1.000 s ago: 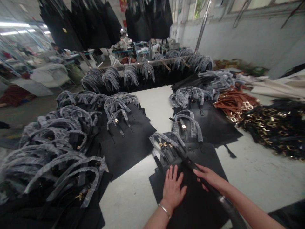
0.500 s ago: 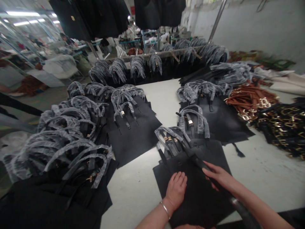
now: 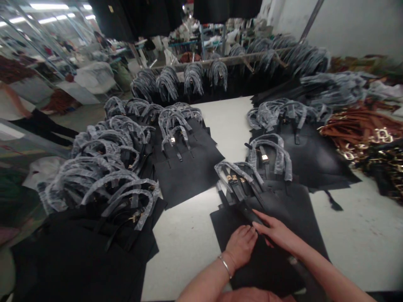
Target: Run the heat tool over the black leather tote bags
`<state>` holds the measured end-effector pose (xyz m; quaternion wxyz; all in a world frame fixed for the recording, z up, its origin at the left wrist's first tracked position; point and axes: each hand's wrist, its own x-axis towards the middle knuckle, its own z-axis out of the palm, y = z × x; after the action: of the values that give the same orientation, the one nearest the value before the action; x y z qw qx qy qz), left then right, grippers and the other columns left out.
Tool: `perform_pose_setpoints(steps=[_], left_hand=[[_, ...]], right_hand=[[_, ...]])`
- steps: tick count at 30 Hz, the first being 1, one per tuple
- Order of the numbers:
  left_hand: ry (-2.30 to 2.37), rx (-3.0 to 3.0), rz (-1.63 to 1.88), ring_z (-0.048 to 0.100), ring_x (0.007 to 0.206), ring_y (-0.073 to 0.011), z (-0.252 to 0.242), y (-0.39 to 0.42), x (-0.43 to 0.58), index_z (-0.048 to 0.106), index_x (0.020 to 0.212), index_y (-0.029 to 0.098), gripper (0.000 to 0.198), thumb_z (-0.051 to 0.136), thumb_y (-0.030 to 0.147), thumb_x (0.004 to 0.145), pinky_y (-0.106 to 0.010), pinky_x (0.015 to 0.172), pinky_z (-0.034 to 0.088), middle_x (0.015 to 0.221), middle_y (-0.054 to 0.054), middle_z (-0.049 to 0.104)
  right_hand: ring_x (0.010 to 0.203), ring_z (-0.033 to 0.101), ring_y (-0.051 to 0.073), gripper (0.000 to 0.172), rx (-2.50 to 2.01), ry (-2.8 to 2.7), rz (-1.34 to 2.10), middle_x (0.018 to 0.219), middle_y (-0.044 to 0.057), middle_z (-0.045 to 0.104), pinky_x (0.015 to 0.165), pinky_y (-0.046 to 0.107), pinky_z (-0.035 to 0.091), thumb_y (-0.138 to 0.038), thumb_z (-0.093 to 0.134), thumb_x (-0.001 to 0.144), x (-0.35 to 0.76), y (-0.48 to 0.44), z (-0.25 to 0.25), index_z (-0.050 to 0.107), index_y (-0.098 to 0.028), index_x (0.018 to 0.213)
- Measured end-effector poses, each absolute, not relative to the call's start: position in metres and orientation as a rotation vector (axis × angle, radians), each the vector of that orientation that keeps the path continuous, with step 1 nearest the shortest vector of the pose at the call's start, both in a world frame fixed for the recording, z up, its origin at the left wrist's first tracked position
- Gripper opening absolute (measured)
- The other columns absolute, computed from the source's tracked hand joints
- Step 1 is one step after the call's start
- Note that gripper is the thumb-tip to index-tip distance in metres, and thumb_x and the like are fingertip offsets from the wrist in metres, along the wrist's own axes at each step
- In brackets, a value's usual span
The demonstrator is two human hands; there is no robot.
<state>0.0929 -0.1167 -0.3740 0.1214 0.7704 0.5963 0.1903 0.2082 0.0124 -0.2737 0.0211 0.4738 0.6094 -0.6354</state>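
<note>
A flat black bag panel lies on the white table just in front of me, its plastic-wrapped handles pointing away. A long black strap runs diagonally across it and back under my right forearm. My left hand rests on the panel with its fingers curled, fingertips at the strap. My right hand lies over the strap, its fingers closed on it, touching the left hand's fingertips.
Stacks of black bag panels with wrapped handles fill the left; more stacks lie in the middle and right. Brown straps with gold buckles pile at the right. A rail of hanging handles crosses behind. A person stands far left.
My left hand went from flat with spread fingers to curled and slid right to meet my right hand at the strap. The view shifted left and tipped down.
</note>
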Motion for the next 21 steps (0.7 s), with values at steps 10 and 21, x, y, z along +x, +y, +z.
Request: perform_pose_setpoints(steps=[10, 21], left_hand=[[1.557, 2.213, 0.372, 0.053, 0.121, -0.0278, -0.384, -0.115, 0.093, 0.064, 0.115, 0.012, 0.030, 0.047, 0.019, 0.091, -0.043, 0.104, 0.040, 0.119, -0.011, 0.066], [1.602, 1.953, 0.364, 0.048, 0.126, -0.0283, -0.388, -0.122, 0.096, 0.057, 0.127, 0.021, 0.037, 0.044, 0.023, 0.093, -0.045, 0.107, 0.038, 0.128, -0.008, 0.060]], right_hand=[[0.122, 0.055, 0.028, 0.060, 1.087, 2.184, -1.639, 0.131, 0.012, 0.062, 0.105, 0.039, 0.040, -0.037, 0.065, 0.076, 0.139, -0.009, -0.281, 0.060, -0.015, 0.131], [0.114, 0.061, 0.032, 0.061, 1.071, 2.230, -1.525, 0.122, 0.017, 0.067, 0.100, 0.041, 0.044, -0.034, 0.063, 0.078, 0.102, -0.025, -0.272, 0.057, -0.008, 0.133]])
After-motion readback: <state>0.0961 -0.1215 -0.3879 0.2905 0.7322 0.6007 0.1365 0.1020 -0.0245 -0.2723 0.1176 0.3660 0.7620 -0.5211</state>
